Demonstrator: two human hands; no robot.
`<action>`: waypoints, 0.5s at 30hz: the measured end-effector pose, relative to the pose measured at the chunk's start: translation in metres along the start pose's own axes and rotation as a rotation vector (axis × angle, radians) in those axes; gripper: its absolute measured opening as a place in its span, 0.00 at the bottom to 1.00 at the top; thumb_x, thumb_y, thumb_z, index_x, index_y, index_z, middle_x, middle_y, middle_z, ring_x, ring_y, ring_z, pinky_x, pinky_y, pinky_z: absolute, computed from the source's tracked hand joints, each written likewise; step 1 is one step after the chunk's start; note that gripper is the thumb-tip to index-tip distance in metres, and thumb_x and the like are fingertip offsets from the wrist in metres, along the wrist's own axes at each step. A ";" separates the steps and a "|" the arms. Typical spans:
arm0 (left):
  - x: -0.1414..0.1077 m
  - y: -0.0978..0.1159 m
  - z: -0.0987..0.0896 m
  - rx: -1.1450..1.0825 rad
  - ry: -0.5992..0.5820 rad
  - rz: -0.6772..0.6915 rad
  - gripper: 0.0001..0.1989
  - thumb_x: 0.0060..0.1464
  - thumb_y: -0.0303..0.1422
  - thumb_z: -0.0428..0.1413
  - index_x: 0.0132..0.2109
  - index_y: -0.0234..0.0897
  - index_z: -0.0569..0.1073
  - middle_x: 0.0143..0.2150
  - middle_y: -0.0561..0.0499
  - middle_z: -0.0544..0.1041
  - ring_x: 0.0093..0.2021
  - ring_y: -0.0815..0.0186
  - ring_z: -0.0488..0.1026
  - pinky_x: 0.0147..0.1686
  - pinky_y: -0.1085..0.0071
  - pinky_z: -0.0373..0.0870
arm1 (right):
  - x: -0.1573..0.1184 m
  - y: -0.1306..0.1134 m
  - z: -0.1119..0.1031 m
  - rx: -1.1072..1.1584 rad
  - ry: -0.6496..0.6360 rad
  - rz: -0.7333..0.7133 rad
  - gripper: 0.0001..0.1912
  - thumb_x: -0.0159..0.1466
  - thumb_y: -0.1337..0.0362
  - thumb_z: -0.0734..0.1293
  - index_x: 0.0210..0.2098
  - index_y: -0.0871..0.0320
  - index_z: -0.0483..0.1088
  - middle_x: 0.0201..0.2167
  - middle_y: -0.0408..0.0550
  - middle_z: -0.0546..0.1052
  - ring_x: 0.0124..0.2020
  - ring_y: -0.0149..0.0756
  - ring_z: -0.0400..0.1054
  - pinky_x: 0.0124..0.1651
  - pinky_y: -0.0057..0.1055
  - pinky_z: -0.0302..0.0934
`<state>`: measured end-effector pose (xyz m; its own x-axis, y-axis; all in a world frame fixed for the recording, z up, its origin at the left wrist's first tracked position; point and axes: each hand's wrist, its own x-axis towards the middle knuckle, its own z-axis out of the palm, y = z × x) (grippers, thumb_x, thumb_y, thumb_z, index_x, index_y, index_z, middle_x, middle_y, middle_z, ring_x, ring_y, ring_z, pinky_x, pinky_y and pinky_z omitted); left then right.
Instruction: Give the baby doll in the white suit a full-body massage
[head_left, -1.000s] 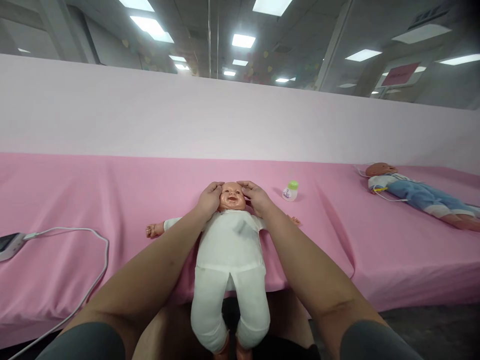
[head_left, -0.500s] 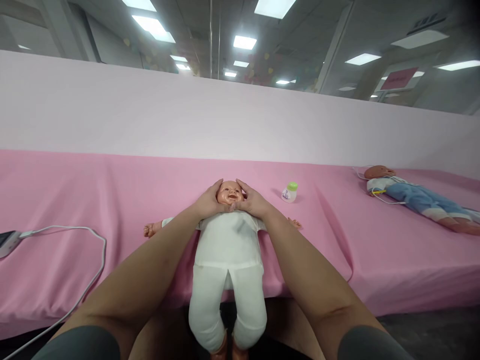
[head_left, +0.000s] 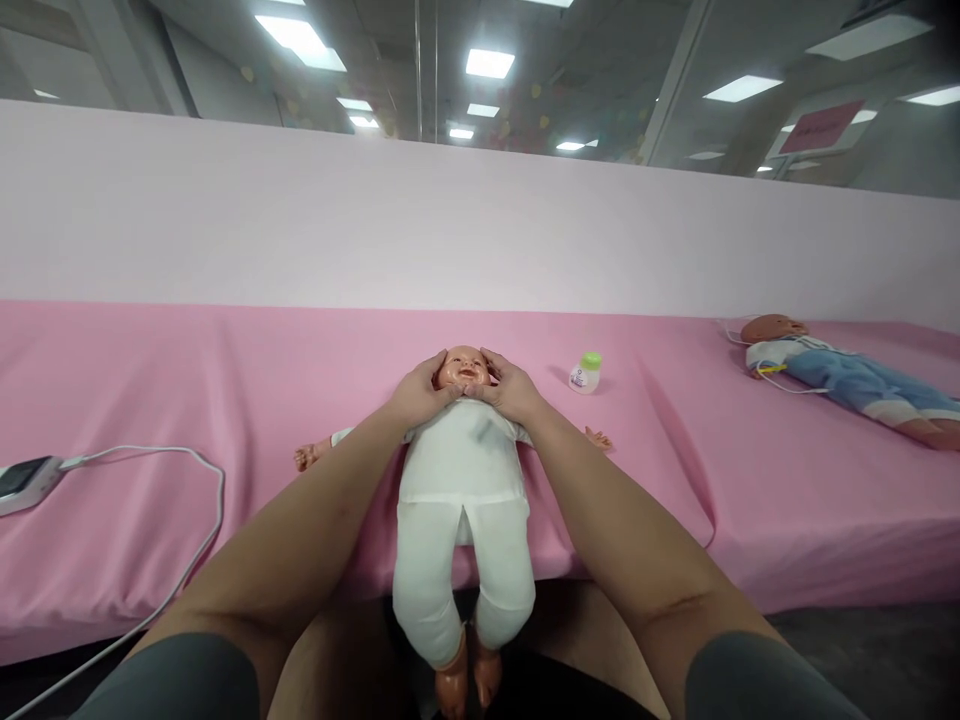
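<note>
A baby doll (head_left: 461, 465) in a white top and trousers lies on its back, its legs pointing toward me over the bed's near edge. My left hand (head_left: 421, 390) cups one side of the doll's head (head_left: 463, 368), with the thumb along the jaw. On the other side my right hand (head_left: 512, 388) does the same, its thumb by the chin. Both hands are closed round the head, and the fingertips reach up beside the temples. The doll's arms stretch out sideways beneath my forearms, partly hidden.
Right of the head stands a small bottle (head_left: 585, 373) with a green cap. A second doll (head_left: 847, 380) in blue trousers lies farther right on the pink sheet (head_left: 300, 350). At left is a white device (head_left: 30, 484) with a cable (head_left: 219, 500). A pale wall (head_left: 450, 225) rises behind.
My thumbs have slid outward from the doll's chin along the jaw, leaving a small gap between them. The whole view has shifted slightly. Both hands stay round the head.
</note>
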<state>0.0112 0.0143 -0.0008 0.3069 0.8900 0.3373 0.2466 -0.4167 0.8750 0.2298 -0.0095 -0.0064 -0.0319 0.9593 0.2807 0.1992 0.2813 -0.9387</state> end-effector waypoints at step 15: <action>0.006 -0.009 -0.006 -0.433 -0.094 -0.113 0.38 0.56 0.45 0.67 0.69 0.37 0.69 0.68 0.39 0.71 0.68 0.50 0.69 0.67 0.54 0.65 | -0.002 -0.005 -0.018 0.314 -0.233 0.036 0.42 0.58 0.51 0.80 0.68 0.51 0.66 0.70 0.50 0.66 0.69 0.46 0.63 0.73 0.48 0.58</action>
<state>0.0050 0.0244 -0.0046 0.3872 0.8962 0.2163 -0.1180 -0.1845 0.9757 0.2467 -0.0135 0.0016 -0.2594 0.9387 0.2270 -0.1041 0.2065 -0.9729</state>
